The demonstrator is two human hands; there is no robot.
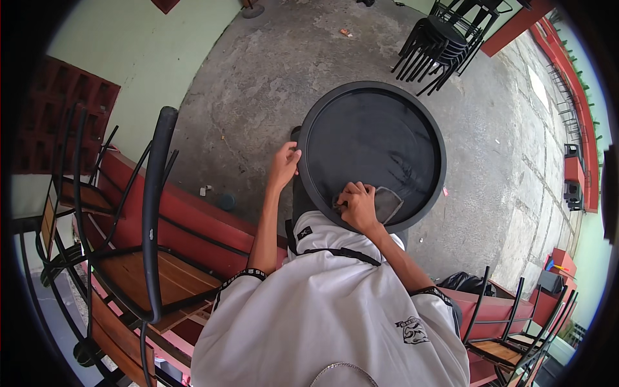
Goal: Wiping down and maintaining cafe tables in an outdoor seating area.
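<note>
A round black serving tray [358,130] with a raised rim rests over my lap. At its left rim is my left hand [286,164], fingers bent and touching the outer edge. My right hand [358,205] is inside the near part of the tray, its fingers gripping a bunched grey cloth [389,203]. Part of the cloth lies flat against the tray to the right of that hand, and the rest is partly hidden under the fingers. Faint streaks and a blurred reflection show on the tray's surface.
Stacked black metal stools [440,43] stand on the concrete floor [242,106] ahead to the right. Metal-framed chairs with wooden seats [150,275] are close on my left, beside a red ledge [193,213]. More chairs [498,350] and a black plastic bag [466,284] lie to the right.
</note>
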